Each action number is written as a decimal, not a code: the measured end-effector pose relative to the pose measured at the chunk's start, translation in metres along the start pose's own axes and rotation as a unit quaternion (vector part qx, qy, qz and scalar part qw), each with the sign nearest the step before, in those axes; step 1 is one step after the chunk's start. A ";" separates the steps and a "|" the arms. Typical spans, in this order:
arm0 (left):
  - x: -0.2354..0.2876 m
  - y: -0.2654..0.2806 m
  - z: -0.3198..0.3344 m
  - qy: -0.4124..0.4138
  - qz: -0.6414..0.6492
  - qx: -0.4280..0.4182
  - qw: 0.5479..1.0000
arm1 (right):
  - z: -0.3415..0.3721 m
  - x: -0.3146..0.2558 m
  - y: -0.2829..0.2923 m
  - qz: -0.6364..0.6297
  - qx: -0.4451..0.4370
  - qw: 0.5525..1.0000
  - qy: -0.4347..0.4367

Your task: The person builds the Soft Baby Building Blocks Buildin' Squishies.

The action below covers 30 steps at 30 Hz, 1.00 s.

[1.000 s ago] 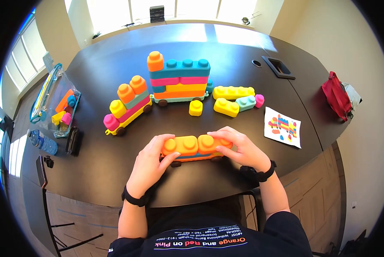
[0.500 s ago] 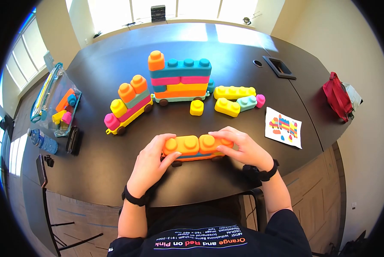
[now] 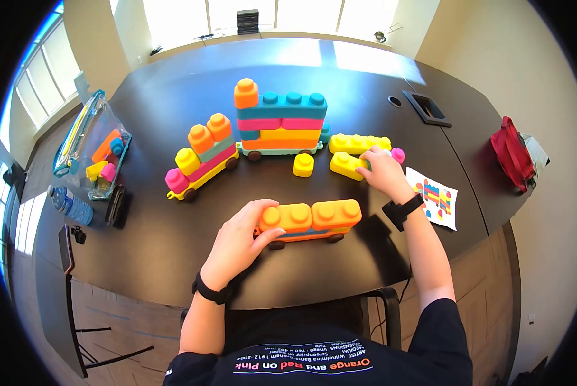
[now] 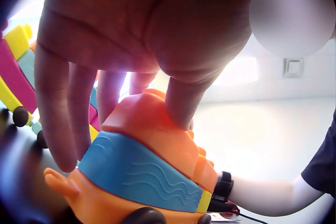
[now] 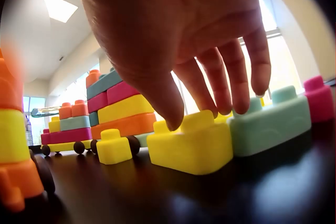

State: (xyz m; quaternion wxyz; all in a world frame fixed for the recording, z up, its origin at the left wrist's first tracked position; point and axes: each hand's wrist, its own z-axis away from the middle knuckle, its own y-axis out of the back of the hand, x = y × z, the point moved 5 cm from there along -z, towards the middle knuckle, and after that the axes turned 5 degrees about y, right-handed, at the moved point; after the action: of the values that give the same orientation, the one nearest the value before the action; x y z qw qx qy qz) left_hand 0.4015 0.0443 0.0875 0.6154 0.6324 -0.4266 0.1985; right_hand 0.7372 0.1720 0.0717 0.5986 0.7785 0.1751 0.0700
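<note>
My left hand [image 3: 235,243] grips the left end of a block wagon [image 3: 335,215] with orange blocks on top, a blue and yellow layer below, and dark wheels. In the left wrist view the thumb and fingers straddle its orange top block [image 4: 142,113]. My right hand [image 3: 391,177] is over a yellow two-stud block [image 5: 191,148] and a mint block [image 5: 270,127]. Its fingers spread downward, with the thumb tip right at the yellow block's studs. From the head view this hand hides most of the mint block. A pink block [image 3: 398,156] lies just beyond it.
A tall block wagon [image 3: 282,138] and a stepped wagon [image 3: 204,161] stand behind. Nearby are a long yellow block [image 3: 359,143], a single yellow block [image 3: 303,166] and a picture sheet [image 3: 444,209]. Left are a clear bag [image 3: 76,161] and water bottle [image 3: 71,204]; a red bag [image 3: 510,154] is right.
My right hand has left the right end of the orange wagon and moved forward and right to the yellow and mint blocks. The left hand has kept its grip on the wagon.
</note>
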 end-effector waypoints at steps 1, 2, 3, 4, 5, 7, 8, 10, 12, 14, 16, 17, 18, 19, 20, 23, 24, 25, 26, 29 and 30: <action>-0.001 0.000 0.000 0.003 0.014 -0.010 1.000 | 0.000 0.002 -0.001 -0.001 0.000 1.000 0.004; -0.002 0.000 -0.001 0.005 0.014 -0.008 1.000 | 0.001 0.003 -0.001 0.001 0.006 1.000 0.011; -0.003 0.000 -0.003 0.004 0.027 -0.021 0.999 | 0.002 -0.002 0.002 0.002 0.013 1.000 0.016; -0.003 0.000 -0.004 0.002 0.040 -0.035 0.999 | 0.003 -0.006 0.004 0.001 0.013 1.000 0.017; -0.004 -0.001 -0.004 0.002 0.039 -0.034 0.999 | 0.006 -0.009 0.010 -0.040 0.041 0.998 0.002; -0.004 -0.001 -0.002 -0.008 0.016 -0.011 1.000 | 0.009 -0.025 0.025 -0.079 0.069 0.994 -0.011; -0.002 -0.002 -0.001 -0.007 0.016 -0.010 1.000 | 0.011 -0.035 0.033 -0.168 0.100 0.981 -0.009; 0.002 0.001 0.002 0.000 0.049 0.026 0.998 | 0.018 -0.061 0.045 -0.255 0.128 0.958 -0.006; 0.001 0.003 0.001 0.003 0.037 0.019 0.999 | 0.027 -0.099 0.051 -0.430 0.122 0.891 0.081; -0.001 0.003 0.000 0.005 0.025 0.010 1.000 | 0.034 -0.128 0.050 -0.442 0.093 0.884 0.122; -0.009 0.002 -0.002 0.038 0.041 -0.002 0.998 | 0.039 -0.151 0.048 -0.457 0.072 0.871 0.165; -0.009 0.002 -0.002 0.038 0.041 -0.002 0.998 | 0.040 -0.155 0.045 -0.473 0.031 0.870 0.140; -0.010 0.002 -0.002 0.042 0.064 0.003 0.997 | 0.041 -0.158 0.043 -0.487 -0.011 0.866 0.114; -0.010 0.002 -0.002 0.046 0.089 0.008 0.995 | 0.041 -0.159 0.043 -0.488 -0.010 0.865 0.114; -0.011 0.001 -0.001 0.046 0.088 0.008 0.995 | 0.041 -0.160 0.043 -0.480 -0.013 0.869 0.114; -0.011 0.000 -0.001 0.061 0.126 0.015 0.990 | 0.042 -0.162 0.042 -0.447 -0.027 0.885 0.123; -0.010 0.002 -0.001 0.062 0.121 0.015 0.991 | 0.043 -0.163 0.042 -0.422 -0.038 0.896 0.131; -0.008 0.003 -0.001 0.063 0.117 0.016 0.991 | 0.043 -0.162 0.040 -0.421 -0.038 0.897 0.130; -0.007 0.003 -0.001 0.063 0.119 0.015 0.991 | 0.043 -0.163 0.039 -0.399 -0.012 0.904 0.155; -0.006 0.004 0.000 0.073 0.109 0.005 0.991 | 0.042 -0.164 0.042 -0.367 0.014 0.912 0.186; -0.005 0.005 0.000 0.071 0.114 0.002 0.991 | 0.042 -0.165 0.043 -0.357 0.016 0.914 0.193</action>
State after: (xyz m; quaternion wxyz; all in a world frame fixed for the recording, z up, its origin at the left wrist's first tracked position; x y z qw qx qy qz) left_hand 0.3949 0.0460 0.0870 0.6165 0.5651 -0.4505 0.3125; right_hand 0.6057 0.0661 0.1180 0.5260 0.6449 0.5544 -0.0023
